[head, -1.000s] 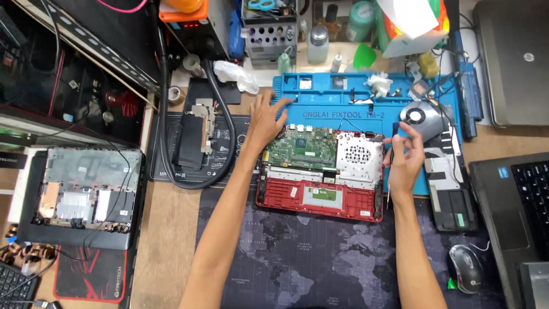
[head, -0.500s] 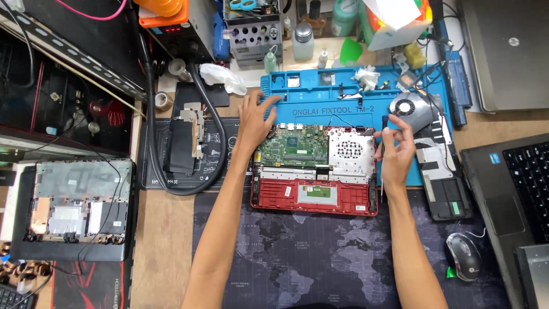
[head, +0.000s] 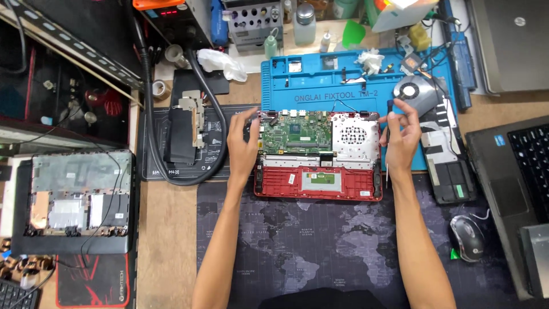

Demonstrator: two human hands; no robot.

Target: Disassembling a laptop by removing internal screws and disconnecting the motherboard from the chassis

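Cluttered repair bench; opened red laptop [head: 318, 150] at frame centre, long axis left-right. Left hand [head: 243, 143] spread against left edge; right hand [head: 400, 137] pinching screwdriver [head: 389, 123] at right edge.

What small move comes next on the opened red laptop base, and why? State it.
Probably lower the screwdriver tip onto a screw at the red laptop base's right edge: the right hand holds it upright there, while the left hand steadies the left edge beside the green circuit board.
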